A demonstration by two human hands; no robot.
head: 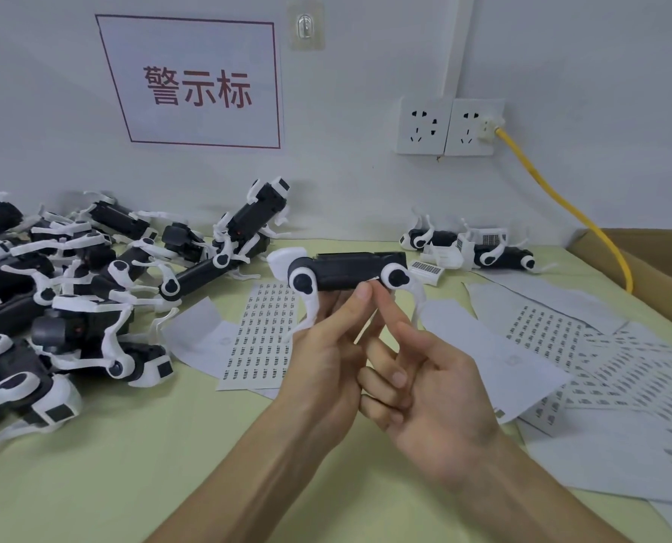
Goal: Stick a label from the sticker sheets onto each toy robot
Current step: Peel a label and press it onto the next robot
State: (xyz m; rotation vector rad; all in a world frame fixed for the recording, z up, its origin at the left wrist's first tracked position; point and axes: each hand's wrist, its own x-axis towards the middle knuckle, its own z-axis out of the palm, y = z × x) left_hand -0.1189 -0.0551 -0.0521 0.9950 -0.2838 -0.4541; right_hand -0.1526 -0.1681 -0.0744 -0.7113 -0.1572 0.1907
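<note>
A pile (pixel 72 276) of toys waits at the left of the surface (pixel 170 444). Right of it, above a sticker sheet (pixel 264 335), the left grip (pixel 322 362) is clamped from below on one robot (pixel 346 270) held level in the air. The right grip (pixel 424 378), index finger straight and holding nothing, touches the body's lower edge, likely pressing a label down. The next move calls for rubbing it flat and setting this robot aside; loose sheets (pixel 554 335) clutter the right, though nothing blocks the way.

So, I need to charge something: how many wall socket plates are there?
2, side by side on the wall. The left socket plate is free; the right socket plate has a yellow cable plugged in.
</note>
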